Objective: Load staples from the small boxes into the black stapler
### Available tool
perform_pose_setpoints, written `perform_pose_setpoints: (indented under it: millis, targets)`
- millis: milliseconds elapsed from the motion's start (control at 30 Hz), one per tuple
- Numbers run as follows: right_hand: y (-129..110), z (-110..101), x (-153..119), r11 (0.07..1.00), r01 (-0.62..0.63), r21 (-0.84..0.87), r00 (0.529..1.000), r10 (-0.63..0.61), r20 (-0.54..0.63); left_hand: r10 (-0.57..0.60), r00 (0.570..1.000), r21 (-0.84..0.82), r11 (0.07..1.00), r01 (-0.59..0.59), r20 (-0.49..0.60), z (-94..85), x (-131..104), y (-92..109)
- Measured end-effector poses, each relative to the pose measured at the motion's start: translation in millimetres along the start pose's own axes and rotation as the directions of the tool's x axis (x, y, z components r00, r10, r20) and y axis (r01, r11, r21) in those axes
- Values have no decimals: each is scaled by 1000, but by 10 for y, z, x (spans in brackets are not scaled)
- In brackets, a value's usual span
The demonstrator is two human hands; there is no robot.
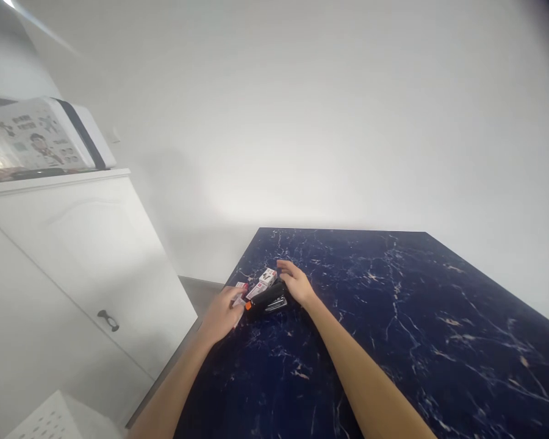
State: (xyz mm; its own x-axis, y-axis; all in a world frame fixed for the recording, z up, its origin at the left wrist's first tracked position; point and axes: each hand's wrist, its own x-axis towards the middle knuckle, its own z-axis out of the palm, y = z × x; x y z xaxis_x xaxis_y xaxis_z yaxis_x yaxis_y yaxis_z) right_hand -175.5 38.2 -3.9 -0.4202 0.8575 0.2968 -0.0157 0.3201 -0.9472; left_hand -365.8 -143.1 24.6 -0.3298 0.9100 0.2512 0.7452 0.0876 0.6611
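A black stapler [266,300] with an orange piece at its left end lies on the blue marbled table [375,329]. Just behind it is a small white box [268,277] with dark and red print, beside another white and red box [255,291]. My left hand [222,313] is at the stapler's left end, its fingers bent over a red and white box [238,300]. My right hand [295,284] rests at the stapler's right end, fingers partly spread beside the white box; whether it grips the stapler is unclear.
To the left stands a white cabinet [73,256] with a dark handle, and a printed white container [46,137] on top. A white perforated box [57,421] is at the lower left. Behind the table rises a pale wall [348,122].
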Motion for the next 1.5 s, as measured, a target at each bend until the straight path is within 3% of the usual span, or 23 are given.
perform_pose_setpoints:
  millis: [133,200,300,500,733,1000,1200,1333,1500]
  targets:
    - [-7,100,255,955,197,-220,960,-142,242,96,985,191,979,-68,-142,70,50,-108]
    - [-10,123,317,922,239,-304,934,-133,331,121,987,246,965,-90,-111,128,81,-184]
    - [-6,98,316,899,238,-368,932,-104,348,112,993,224,969,-104,-23,203,101,-273]
    - [-41,-9,109,853,296,-430,926,-147,347,47,999,132,990,-49,18,254,73,-242]
    - [-191,-339,-315,836,297,-462,915,-110,388,29,989,194,979,-57,147,374,-129,190]
    - [-485,-1138,-1307,827,227,-514,952,-79,294,107,961,205,965,-162,255,785,-642,919]
    - [-615,-1677,-1999,797,151,-584,979,-40,199,258,890,175,924,-341,376,951,-873,1402]
    - [-706,-1882,-2238,797,84,-598,990,3,144,345,860,162,890,-427,376,948,-817,1508]
    - [-823,-2063,-2290,840,60,-540,980,54,193,350,853,105,903,-417,386,913,-732,1400]
